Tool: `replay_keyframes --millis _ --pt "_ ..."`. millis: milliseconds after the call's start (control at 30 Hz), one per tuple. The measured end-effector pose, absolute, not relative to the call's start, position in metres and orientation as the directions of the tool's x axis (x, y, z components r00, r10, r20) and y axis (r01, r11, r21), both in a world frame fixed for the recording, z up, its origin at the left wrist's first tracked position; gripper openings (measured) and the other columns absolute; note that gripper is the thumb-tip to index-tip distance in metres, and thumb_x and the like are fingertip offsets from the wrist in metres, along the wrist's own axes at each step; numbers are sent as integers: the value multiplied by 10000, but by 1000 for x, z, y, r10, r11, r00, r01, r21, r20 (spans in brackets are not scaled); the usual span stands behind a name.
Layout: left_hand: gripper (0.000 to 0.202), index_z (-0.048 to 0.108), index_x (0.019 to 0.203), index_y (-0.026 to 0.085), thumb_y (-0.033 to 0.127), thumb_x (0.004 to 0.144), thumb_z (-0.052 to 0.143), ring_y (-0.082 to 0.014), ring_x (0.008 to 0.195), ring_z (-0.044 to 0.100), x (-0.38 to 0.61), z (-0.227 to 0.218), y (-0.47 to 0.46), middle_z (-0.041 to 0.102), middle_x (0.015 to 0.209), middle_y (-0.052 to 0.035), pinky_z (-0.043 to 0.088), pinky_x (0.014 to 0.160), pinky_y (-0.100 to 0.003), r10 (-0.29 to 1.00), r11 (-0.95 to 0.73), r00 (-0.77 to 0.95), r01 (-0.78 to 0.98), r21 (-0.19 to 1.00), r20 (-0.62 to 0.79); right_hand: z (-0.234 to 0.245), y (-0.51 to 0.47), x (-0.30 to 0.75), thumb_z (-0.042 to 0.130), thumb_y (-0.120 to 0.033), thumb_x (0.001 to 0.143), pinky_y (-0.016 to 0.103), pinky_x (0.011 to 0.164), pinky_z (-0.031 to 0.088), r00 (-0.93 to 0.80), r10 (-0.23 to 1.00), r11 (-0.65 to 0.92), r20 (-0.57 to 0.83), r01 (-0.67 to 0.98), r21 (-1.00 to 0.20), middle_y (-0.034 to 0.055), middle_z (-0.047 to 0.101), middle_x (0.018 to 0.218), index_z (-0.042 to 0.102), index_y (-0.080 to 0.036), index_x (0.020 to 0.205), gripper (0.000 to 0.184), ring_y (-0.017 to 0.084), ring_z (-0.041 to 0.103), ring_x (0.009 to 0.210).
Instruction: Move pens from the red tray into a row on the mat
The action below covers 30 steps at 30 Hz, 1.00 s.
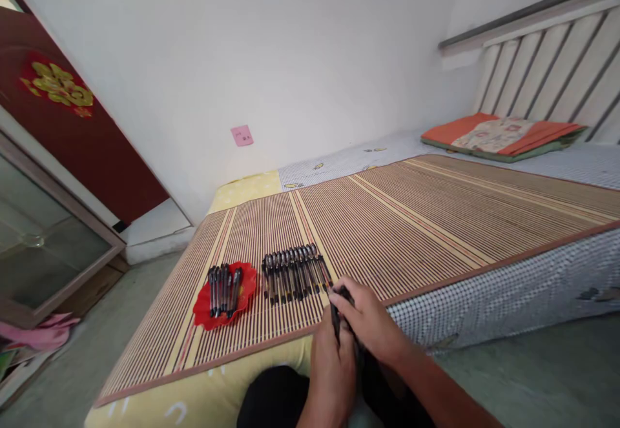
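Observation:
Near the bed's front edge, my left hand (332, 363) is closed around a black pen (335, 322). My right hand (365, 315) is closed at the pen's upper end, its fingers pinched around a dark part there; its exact shape is hard to make out. Just beyond my hands lies a row of several capped pens (290, 276), side by side on the striped bamboo mat (387, 254). Left of that row, a red scalloped plate (201, 312) holds several more pens (221, 289).
The mat covers a bed with a yellow and checked sheet (445, 318). A folded orange quilt (504, 134) lies by the white slatted headboard (557, 66). A pink note (241, 135) is on the wall. Leftward are a red door (72, 131) and a glass-fronted cabinet (43, 241).

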State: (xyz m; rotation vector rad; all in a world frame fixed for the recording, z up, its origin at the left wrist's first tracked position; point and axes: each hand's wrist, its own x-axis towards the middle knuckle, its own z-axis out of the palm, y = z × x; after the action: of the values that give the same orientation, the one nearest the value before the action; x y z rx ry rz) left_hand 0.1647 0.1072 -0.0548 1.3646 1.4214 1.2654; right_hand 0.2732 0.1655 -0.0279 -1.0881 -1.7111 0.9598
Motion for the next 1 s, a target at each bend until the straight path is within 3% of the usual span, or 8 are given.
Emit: replay_keyframes --millis 133,233,333,433,733,1000 --pt "514 518 1348 163 418 906 574 -282 1118 603 172 -74 109 667 1208 -145 446 954 -348 959 -28 -276 142 989 67 -21 237 283 524 -291 899 265 661 391 -240 942 321 235 438 -840 7 623 741 586 -191 802 152 168 579 719" --pt "406 635 1148 181 489 886 603 -277 996 618 179 -106 97 698 1033 -121 459 873 -326 963 30 -268 124 992 4 -28 286 281 561 -256 888 241 637 368 -263 961 247 86 673 -697 20 638 757 618 -161 778 156 151 571 715" --pt "347 672 909 203 542 880 602 -254 855 597 182 -128 95 670 846 -83 450 791 -313 980 82 -189 114 990 -60 -44 319 269 587 -234 884 235 629 350 -243 970 197 13 753 -628 56 669 815 657 -137 794 150 154 586 746" --pt "363 652 800 218 575 860 620 -232 756 557 180 -136 104 613 739 -48 427 732 -305 986 99 -145 106 989 -83 -61 338 255 592 -198 874 246 640 343 -198 980 153 -12 793 -589 106 692 885 688 -109 847 133 176 606 800" --pt "301 679 797 219 507 860 614 -262 749 583 179 -156 116 662 748 -79 422 732 -334 987 158 -69 292 943 -144 -85 349 240 574 -219 901 262 688 360 -142 990 111 -12 820 -561 162 711 1017 717 -96 955 196 210 629 920" --pt "239 743 927 231 422 838 631 -326 948 635 184 -168 112 729 946 -117 444 849 -388 982 189 -54 329 925 -181 -85 342 241 593 -223 901 262 689 376 -116 993 79 -26 804 -590 166 711 1005 704 -83 991 200 215 643 901"
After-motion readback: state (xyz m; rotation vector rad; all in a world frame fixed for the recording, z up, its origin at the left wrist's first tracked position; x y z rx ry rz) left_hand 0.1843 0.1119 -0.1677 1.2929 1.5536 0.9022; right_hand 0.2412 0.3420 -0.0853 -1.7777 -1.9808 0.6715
